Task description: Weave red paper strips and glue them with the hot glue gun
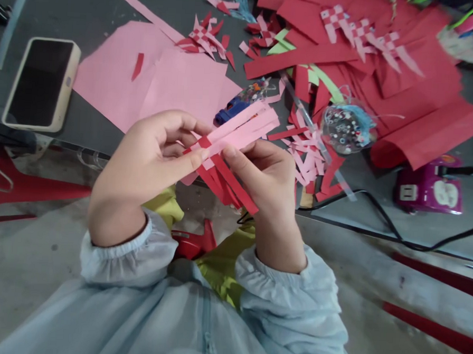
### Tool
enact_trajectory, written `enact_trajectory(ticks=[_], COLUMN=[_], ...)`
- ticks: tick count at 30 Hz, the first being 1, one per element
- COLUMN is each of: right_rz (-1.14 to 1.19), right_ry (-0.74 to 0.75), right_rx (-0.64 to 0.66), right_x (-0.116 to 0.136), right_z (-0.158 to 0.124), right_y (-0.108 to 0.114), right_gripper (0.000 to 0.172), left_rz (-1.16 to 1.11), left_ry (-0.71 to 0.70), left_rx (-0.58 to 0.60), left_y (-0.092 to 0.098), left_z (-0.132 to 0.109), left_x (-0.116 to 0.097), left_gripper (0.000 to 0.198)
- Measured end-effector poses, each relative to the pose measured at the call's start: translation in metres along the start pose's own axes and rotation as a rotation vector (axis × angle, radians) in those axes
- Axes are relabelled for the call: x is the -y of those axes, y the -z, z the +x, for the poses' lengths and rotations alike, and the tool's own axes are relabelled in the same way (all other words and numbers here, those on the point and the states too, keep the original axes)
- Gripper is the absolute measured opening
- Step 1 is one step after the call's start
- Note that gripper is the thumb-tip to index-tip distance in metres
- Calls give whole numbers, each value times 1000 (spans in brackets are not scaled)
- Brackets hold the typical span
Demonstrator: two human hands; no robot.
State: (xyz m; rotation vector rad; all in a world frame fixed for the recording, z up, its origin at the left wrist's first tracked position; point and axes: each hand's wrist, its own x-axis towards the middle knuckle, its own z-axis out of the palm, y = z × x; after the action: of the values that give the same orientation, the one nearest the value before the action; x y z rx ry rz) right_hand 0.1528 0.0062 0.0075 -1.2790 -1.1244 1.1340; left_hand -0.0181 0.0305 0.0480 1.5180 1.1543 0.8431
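- Left hand (137, 150): closed in a pinch, thumb over the near end of the woven paper piece (244, 132), fingers curled behind it.
- Right hand (274, 179): thumb pressed on the same piece beside the weave, fingers folded beneath; grip closed.
- Woven paper piece: located between both hands, above the near edge of the grey table (90, 5); pink strips extend toward the upper right, red strips toward the lower right.
- Beyond the hands: pink sheets (189, 85) at left, red sheets (419, 91) at right, beads (348, 127) in a clear container.
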Motion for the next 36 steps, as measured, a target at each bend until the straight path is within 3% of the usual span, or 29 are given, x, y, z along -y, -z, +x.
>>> enact_trajectory(ticks=[2, 10, 17, 25, 36], right_rz=[5, 34, 38, 13, 10], right_ry=[-2, -9, -2, -27, -40], right_rx=[-12, -15, -23, -58, -38], right_x=[-1, -7, -4, -3, -1], right_z=[0, -1, 0, 0, 1], right_y=[1, 3, 3, 3, 3], right_gripper=[31, 30, 26, 36, 37], left_rz=[36, 40, 37, -82, 130], left_ry=[66, 210, 211, 161, 123], left_rx=[21, -6, -41, -66, -109], left_y=[-2, -6, -8, -10, -10], left_z=[1, 0, 1, 1, -2], left_x=[-1, -2, -4, 0, -8], left_gripper=[2, 9, 14, 30, 24])
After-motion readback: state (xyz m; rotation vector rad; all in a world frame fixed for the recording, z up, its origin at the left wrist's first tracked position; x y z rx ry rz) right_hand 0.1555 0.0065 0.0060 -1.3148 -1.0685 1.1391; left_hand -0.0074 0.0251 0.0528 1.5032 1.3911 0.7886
